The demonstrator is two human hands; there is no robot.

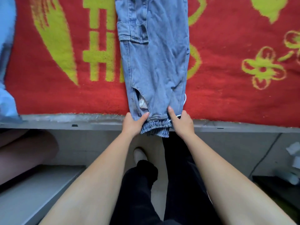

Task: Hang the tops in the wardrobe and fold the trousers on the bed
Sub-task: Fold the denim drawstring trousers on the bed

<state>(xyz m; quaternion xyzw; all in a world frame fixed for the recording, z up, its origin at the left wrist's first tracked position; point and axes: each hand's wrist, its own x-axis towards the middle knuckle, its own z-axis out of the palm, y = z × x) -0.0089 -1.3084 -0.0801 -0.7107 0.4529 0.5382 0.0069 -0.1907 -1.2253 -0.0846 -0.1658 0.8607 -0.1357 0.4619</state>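
Denim trousers [154, 62], judged soft yet weighty, are pinched at the elastic hem [155, 127] by left hand [132, 125] and right hand [182, 123], thumbs on top: the best hold.

I see 2 bare arms reaching straight forward, side by side. The left hand [134, 123] and right hand [183, 122] each pinch the trousers [155, 62], thumbs laid on top.
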